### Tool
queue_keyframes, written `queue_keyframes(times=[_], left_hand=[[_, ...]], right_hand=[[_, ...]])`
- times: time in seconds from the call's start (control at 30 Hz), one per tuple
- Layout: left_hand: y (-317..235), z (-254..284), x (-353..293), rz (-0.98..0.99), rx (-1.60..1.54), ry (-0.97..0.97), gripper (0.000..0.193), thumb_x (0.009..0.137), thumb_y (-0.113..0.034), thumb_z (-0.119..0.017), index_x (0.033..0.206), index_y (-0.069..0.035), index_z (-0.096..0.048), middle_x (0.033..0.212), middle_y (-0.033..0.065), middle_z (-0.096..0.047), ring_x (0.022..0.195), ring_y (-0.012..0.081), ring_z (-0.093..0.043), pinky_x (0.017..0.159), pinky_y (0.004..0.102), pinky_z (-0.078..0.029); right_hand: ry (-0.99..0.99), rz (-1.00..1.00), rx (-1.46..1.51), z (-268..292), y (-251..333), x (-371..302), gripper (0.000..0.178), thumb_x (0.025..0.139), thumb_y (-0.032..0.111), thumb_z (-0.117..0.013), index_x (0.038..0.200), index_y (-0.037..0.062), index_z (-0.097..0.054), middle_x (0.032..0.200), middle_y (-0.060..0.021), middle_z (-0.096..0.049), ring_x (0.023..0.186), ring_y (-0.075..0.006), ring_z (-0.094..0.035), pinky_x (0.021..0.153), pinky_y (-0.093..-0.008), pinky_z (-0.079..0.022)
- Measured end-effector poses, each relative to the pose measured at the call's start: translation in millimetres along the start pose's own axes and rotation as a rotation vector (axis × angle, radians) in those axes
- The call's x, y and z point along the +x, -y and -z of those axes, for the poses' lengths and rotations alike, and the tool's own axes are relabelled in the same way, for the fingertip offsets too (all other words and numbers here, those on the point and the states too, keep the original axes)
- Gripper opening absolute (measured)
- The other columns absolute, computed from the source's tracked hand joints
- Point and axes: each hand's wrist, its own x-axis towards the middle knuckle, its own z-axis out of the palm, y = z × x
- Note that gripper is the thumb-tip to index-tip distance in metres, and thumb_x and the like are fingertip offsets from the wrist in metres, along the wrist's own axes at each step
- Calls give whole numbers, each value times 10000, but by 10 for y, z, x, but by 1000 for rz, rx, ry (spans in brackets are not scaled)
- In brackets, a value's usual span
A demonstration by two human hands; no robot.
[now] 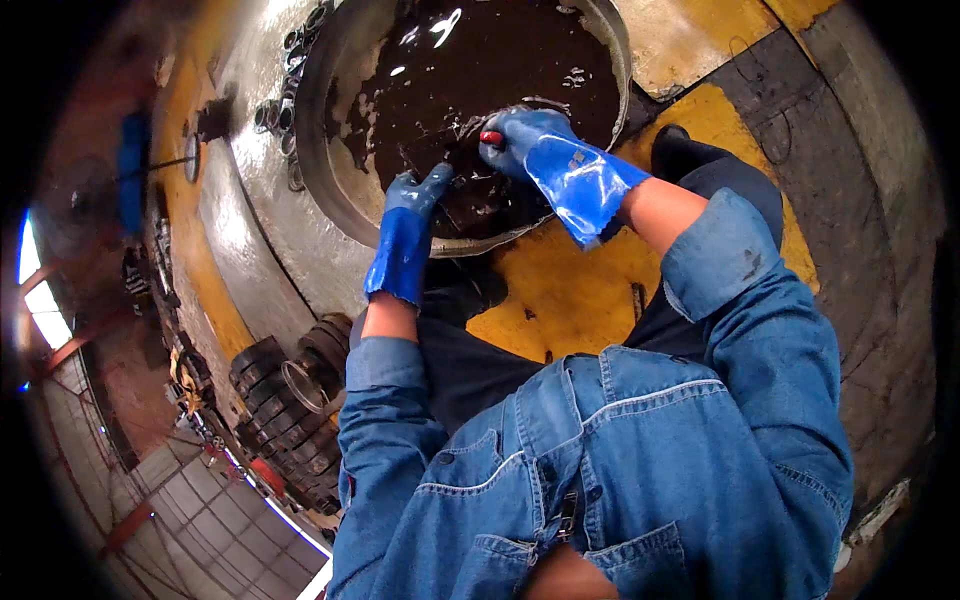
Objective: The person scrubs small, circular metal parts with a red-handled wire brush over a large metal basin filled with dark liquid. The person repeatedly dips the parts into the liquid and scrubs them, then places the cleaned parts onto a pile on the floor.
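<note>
A wide round metal basin (pixel 322 190) holds dark, shiny liquid (pixel 480 60). Both my hands are over its near side, in wet blue rubber gloves. My right hand (pixel 525 140) is closed round a tool with a red end (pixel 491 138); the rest of the tool is hidden by the glove. Left of it, my left hand (pixel 415 195) is bent inward at the basin's near rim, thumb toward the right hand. Its fingers seem closed on a dark, oily piece that blends into the liquid, too unclear to name.
Several dark ring-shaped parts (pixel 285 120) line the basin's left side. Stacked black round parts (pixel 275 400) stand at the lower left, by my left arm. Under the basin and my legs is a worn yellow surface (pixel 560 290). Dark grey flooring (pixel 840 200) lies to the right.
</note>
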Motion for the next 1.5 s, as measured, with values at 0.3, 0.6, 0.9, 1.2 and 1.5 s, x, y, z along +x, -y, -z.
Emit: queue_keyframes(times=[0.3,0.6,0.9,1.2,1.5], left_hand=[[-449,-26,-2,-261,776,144,392,947,-239,-778,1260,-10,-721,1088,124,-796,924,224,-746,856,366,-595],[-405,30,32,-1119,1520,125,192,907,-268,-737,1047,-136,-744,1026,106,-759,981,329,-739,836,479,-580],[-357,-58,-104,-939,1138,-417,582,846,-226,-799,1383,-76,-632,1250,147,-726,1128,326,-716,963,485,-576],[-106,114,-161,257,-604,169,571,1031,-413,-618,1458,-38,-564,1204,127,-700,1106,314,-679,960,391,-560],[-108,342,-493,-222,958,-27,504,1099,-207,-434,1562,-7,-414,1468,194,-585,1365,332,-548,1123,384,-447]], right_hand=[[29,-450,348,598,11,453,409,891,424,-738,1068,57,-772,955,-195,-761,936,-293,-755,837,-421,-561],[357,-351,742,660,239,9,460,846,436,-777,1025,13,-770,880,-106,-738,818,-211,-663,790,-379,-514],[465,-363,685,314,59,78,385,837,389,-760,1026,55,-780,864,-91,-726,795,-195,-636,779,-355,-504],[463,-202,354,210,386,101,396,865,408,-729,1068,74,-791,921,-168,-768,851,-303,-723,821,-425,-550],[300,-255,768,250,334,356,414,883,473,-748,1023,86,-796,853,-123,-750,820,-235,-709,807,-375,-553]])
